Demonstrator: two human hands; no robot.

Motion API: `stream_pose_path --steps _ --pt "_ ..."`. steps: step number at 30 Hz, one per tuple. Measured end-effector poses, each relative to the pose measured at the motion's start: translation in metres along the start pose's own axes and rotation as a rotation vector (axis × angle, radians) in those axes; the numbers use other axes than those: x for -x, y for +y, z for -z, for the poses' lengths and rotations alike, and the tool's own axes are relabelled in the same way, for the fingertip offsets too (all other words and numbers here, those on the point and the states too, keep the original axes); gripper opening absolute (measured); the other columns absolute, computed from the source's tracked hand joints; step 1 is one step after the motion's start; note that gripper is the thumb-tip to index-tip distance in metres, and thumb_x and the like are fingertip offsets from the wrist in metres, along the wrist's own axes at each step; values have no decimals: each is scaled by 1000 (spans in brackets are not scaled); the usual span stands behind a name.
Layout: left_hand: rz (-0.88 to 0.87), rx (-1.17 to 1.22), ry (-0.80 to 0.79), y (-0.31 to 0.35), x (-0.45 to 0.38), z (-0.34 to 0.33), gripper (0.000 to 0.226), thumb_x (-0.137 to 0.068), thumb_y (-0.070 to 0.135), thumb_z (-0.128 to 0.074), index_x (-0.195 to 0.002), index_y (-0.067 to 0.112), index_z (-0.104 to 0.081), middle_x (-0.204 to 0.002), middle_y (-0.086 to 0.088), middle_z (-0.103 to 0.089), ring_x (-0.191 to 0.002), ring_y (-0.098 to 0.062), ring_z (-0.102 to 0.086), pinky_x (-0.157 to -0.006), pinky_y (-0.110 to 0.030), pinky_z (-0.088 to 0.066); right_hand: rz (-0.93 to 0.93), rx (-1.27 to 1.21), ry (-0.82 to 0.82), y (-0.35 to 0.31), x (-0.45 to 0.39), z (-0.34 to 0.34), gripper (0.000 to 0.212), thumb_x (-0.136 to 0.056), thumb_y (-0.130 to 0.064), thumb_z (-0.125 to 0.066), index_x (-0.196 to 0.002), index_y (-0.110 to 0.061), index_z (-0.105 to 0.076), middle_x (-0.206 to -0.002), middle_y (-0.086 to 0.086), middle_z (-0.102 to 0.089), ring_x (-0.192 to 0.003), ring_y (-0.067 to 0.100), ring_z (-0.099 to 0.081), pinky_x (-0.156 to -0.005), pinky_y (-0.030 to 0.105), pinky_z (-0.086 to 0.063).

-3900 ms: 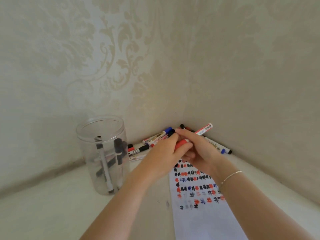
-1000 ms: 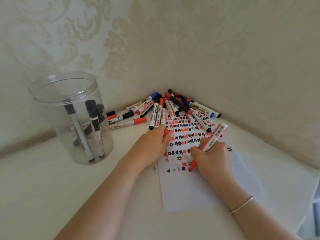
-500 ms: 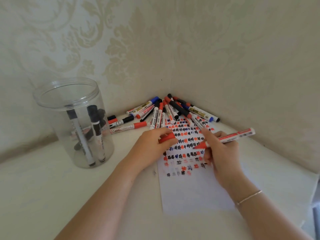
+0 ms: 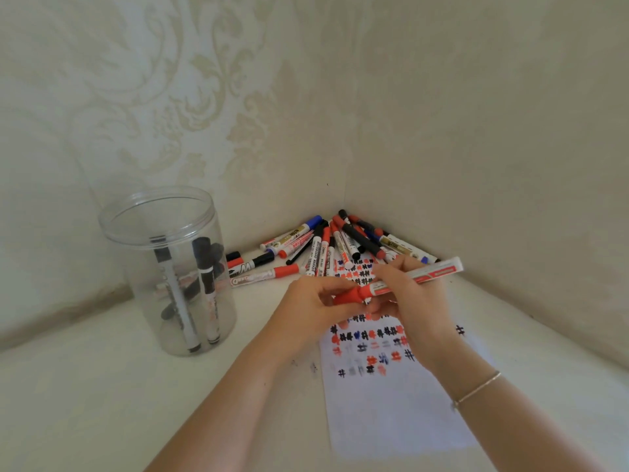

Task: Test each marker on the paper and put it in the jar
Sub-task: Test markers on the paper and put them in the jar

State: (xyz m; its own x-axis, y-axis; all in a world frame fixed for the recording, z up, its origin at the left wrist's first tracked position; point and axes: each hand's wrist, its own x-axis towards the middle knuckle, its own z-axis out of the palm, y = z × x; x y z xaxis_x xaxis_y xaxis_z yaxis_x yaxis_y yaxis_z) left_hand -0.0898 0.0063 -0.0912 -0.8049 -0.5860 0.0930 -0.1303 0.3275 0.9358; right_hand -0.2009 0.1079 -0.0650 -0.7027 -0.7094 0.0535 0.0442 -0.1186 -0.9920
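A red marker (image 4: 429,274) lies across both hands above the paper (image 4: 391,413). My right hand (image 4: 415,301) grips its white barrel. My left hand (image 4: 313,304) holds the red cap (image 4: 350,296) at the marker's tip end, cap and barrel meeting. The paper carries rows of red, black and blue hash marks. A clear plastic jar (image 4: 163,233) stands open at the left with several markers inside. A pile of loose markers (image 4: 333,247) fills the corner behind the hands.
Two patterned walls meet just behind the marker pile. The white tabletop (image 4: 102,403) spreads out in front of the jar. A thin bracelet (image 4: 476,391) circles my right wrist. Small ink specks mark the table left of the paper.
My right hand lifted the red marker off the paper and swung it level. My left hand brought the red cap to its tip. The camera tilted upward.
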Motion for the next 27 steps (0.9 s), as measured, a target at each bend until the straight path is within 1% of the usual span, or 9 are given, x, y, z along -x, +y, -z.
stream_pose_path --steps 2,5,8,12,18,20,22,24,27 --pt "-26 -35 -48 0 1 0 25 -79 28 -75 -104 29 -73 -88 9 -75 -71 -15 -67 -70 -30 -57 -4 83 -38 3 -2 -3 20 -87 -8 -64 -71 -4 -53 -55 11 -60 -43 21 -53 -46 31 -48" --pt "-61 30 -84 2 2 3 22 -85 28 -70 -106 22 -73 -86 9 -74 -80 -15 -69 -79 -29 -55 -76 48 -116 -2 -6 -3 25 -83 -13 -71 -64 -8 -54 -55 9 -57 -44 18 -48 -47 28 -43" --pt "-37 158 -39 14 7 1 17 -92 30 -57 -99 22 -71 -52 14 -49 -48 -4 -43 -54 -15 -35 -150 -15 -147 -6 -10 -6 32 -84 -17 -69 -54 -16 -57 -54 4 -52 -43 14 -41 -45 26 -36" --pt "-17 271 22 28 13 -4 29 -89 44 -51 -68 35 -69 -49 12 -30 -46 -6 -26 -49 -18 -25 -114 -8 -68 -3 -8 -22 37 -85 -7 -55 -50 -14 -47 -48 0 -37 -43 12 -28 -43 25 -25" --pt "-34 338 65 50 17 4 42 -89 46 -50 -76 7 -56 -46 11 -26 -42 -8 -21 -42 -17 -22 -3 -155 -59 -18 -4 -38 37 -87 0 -50 -54 -13 -40 -50 -1 -34 -46 10 -30 -43 18 -31" --pt "-87 191 96 70 20 14 35 -94 39 -49 -74 13 -60 -42 13 -32 -39 -4 -28 -44 -15 -26 -18 -201 -190 -28 -6 -38 39 -91 -17 -55 -55 -13 -40 -54 1 -28 -52 13 -27 -53 26 -29" --pt "-181 -26 180 97 19 32 22 -94 34 -54 -77 20 -60 -41 16 -44 -39 0 -38 -48 -15 -31 -71 -240 -403 -42 -12 -39 56 -88 -51 -53 -61 -3 -44 -62 8 -20 -58 16 -25 -60 31 -25" --pt "-295 -131 333 127 23 58 14 -88 31 -63 -80 22 -57 -43 15 -48 -40 -3 -38 -48 -19 -31 -115 -275 -523 -52 -24 -42 77 -74 -75 -40 -65 1 -49 -61 9 -31 -57 17 -35 -63 32 -31" --pt "-395 -239 622 159 37 109 17 -82 29 -70 -76 19 -58 -42 8 -49 -38 -7 -41 -45 -19 -37 -140 -37 -362 -46 -49 -45 63 -82 -70 -44 -71 -9 -58 -67 7 -56 -57 17 -49 -61 30 -42"
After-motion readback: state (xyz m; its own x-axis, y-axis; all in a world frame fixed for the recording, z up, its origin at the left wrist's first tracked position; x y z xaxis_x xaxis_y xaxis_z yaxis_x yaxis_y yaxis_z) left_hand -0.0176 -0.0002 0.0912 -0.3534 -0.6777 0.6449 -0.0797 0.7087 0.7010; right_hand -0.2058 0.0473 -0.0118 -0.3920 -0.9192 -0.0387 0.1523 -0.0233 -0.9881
